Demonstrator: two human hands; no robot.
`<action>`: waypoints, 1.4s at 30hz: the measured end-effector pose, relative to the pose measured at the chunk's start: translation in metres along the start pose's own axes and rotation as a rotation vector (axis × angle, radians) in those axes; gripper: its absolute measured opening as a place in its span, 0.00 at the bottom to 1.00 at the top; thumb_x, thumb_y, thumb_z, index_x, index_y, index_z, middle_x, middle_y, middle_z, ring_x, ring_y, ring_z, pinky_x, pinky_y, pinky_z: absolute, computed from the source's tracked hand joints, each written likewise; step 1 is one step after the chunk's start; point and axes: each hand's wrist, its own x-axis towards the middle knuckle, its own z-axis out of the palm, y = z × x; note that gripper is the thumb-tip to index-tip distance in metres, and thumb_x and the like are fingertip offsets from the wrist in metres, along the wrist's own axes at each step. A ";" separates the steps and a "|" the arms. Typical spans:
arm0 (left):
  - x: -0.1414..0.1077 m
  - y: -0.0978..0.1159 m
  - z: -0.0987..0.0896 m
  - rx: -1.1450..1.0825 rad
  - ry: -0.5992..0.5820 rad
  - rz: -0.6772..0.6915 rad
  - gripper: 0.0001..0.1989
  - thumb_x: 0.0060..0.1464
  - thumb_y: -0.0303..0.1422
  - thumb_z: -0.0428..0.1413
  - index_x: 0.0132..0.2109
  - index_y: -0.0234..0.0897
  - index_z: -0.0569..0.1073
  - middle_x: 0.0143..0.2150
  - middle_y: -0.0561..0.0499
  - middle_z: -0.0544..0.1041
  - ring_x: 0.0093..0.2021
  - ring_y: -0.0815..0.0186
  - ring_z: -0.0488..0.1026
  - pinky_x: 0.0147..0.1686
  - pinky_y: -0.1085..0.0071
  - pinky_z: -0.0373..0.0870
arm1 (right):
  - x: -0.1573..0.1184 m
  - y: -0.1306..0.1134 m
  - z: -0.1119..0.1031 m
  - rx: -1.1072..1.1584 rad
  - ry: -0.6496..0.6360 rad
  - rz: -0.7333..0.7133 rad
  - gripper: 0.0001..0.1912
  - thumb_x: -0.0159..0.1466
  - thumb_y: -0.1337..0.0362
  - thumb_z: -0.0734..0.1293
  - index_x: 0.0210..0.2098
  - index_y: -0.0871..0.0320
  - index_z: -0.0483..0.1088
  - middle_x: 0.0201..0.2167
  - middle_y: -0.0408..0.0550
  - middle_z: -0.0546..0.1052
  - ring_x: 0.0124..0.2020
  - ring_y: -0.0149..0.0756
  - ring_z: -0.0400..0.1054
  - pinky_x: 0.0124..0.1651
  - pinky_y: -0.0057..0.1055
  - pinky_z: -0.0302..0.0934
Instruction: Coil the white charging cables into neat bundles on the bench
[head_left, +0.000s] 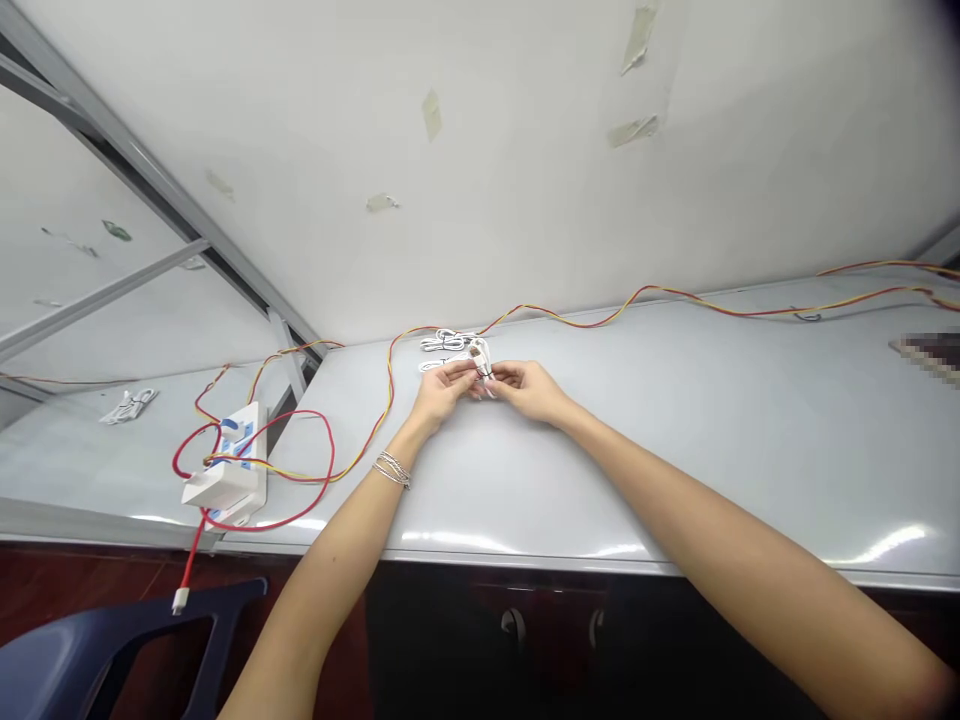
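Between my two hands, just above the grey table (600, 460), is a small coiled white cable (481, 352) with a connector at its top. My left hand (444, 392) pinches it from the left, with the thumb and fingers on the bundle. From the right, my right hand (529, 388) grips the same cable near its lower end. Right behind it lies another bundled white cable (448, 341), bound with a dark tie. A further white bundle beside my left fingers is partly hidden by them.
A white power strip (257, 440) with plugs and a looped red cable (330, 450) sits at the left. A red and yellow wire (585, 324) runs along the wall. Another white cable bundle (129, 406) lies far left. A blue chair (112, 630) stands below the table edge.
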 end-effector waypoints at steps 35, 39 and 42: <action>-0.007 0.003 0.003 0.623 0.220 0.396 0.09 0.53 0.32 0.62 0.42 0.37 0.82 0.39 0.46 0.80 0.27 0.69 0.71 0.29 0.70 0.67 | 0.000 -0.003 0.001 0.046 0.072 0.087 0.20 0.53 0.48 0.73 0.32 0.59 0.71 0.26 0.44 0.74 0.26 0.31 0.65 0.32 0.30 0.60; -0.005 0.004 0.002 0.703 0.213 0.429 0.07 0.55 0.32 0.61 0.41 0.38 0.83 0.39 0.45 0.79 0.34 0.65 0.73 0.29 0.70 0.66 | 0.000 -0.001 0.002 0.041 0.081 0.081 0.19 0.54 0.49 0.73 0.32 0.59 0.71 0.25 0.44 0.74 0.26 0.31 0.65 0.31 0.29 0.60; -0.004 0.004 0.000 0.730 0.203 0.433 0.06 0.56 0.32 0.60 0.39 0.39 0.83 0.38 0.46 0.79 0.35 0.64 0.73 0.29 0.70 0.66 | 0.000 0.000 0.002 0.008 0.080 0.070 0.17 0.55 0.50 0.72 0.32 0.58 0.70 0.26 0.44 0.73 0.26 0.31 0.64 0.31 0.30 0.60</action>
